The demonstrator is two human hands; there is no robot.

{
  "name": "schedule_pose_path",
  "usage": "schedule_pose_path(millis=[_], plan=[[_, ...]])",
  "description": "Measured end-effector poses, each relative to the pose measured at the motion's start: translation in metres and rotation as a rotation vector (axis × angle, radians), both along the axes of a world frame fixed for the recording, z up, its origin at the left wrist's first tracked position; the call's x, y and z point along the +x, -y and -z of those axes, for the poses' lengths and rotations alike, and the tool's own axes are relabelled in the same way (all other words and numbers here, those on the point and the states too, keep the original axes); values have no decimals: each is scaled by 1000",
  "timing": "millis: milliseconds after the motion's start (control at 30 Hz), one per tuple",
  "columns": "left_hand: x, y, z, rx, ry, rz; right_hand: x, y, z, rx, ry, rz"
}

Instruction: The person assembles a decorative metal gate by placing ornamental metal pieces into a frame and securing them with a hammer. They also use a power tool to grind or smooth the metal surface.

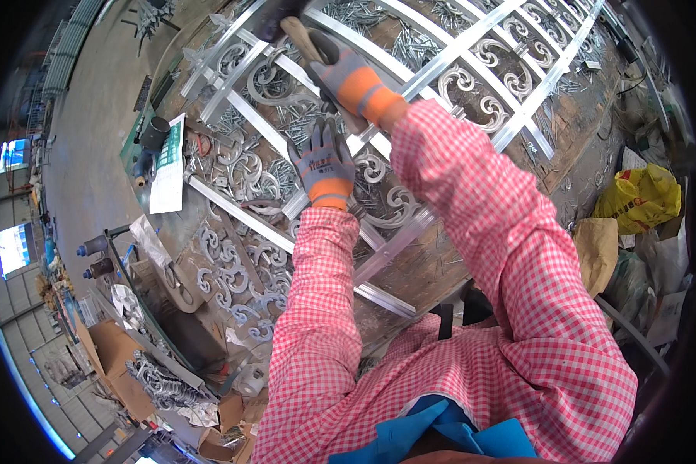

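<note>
My right hand, in a grey and orange work glove, grips the wooden handle of a mallet. Its dark head lies at the top edge of the view, partly cut off. Below and to the left, my gloved left hand lies palm down over a silvery metal lattice frame, fingers stretched out. What is under that palm is hidden. Cast scrolls, such as one right of my left hand, sit between the frame's bars. A larger curved scroll is beyond my left fingertips.
Loose nails or screws lie heaped among the bars on the wooden worktable. More scrolls are spread at the left. A paper sheet and a cordless power tool lie farther left. A yellow plastic bag is at the right.
</note>
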State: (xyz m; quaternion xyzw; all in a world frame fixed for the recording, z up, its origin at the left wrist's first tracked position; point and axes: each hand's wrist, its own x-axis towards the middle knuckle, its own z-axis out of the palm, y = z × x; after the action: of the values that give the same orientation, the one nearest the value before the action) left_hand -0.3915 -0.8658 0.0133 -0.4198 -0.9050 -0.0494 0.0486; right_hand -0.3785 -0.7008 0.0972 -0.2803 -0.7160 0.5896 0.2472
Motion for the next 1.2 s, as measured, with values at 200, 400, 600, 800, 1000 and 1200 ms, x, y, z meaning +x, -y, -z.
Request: schedule_pose_path(millis=[200, 400, 600, 800, 1000, 1200], plan=[[-4, 3, 8, 167, 7, -47, 211, 76, -36, -407, 75, 74], [25, 17, -9, 512, 35, -56, 397, 109, -66, -178, 305, 79], [291, 41, -46, 575, 1119, -39, 528, 108, -69, 442, 526, 1], [532, 44, -86, 1241, 1697, -455, 632, 127, -74, 316, 295, -253], [470, 148, -18, 1357, 1053, -991, 780, 98, -33, 410, 659, -241], [299, 247, 56, 546, 380, -1412, 895, 95, 14, 544, 1030, -366]])
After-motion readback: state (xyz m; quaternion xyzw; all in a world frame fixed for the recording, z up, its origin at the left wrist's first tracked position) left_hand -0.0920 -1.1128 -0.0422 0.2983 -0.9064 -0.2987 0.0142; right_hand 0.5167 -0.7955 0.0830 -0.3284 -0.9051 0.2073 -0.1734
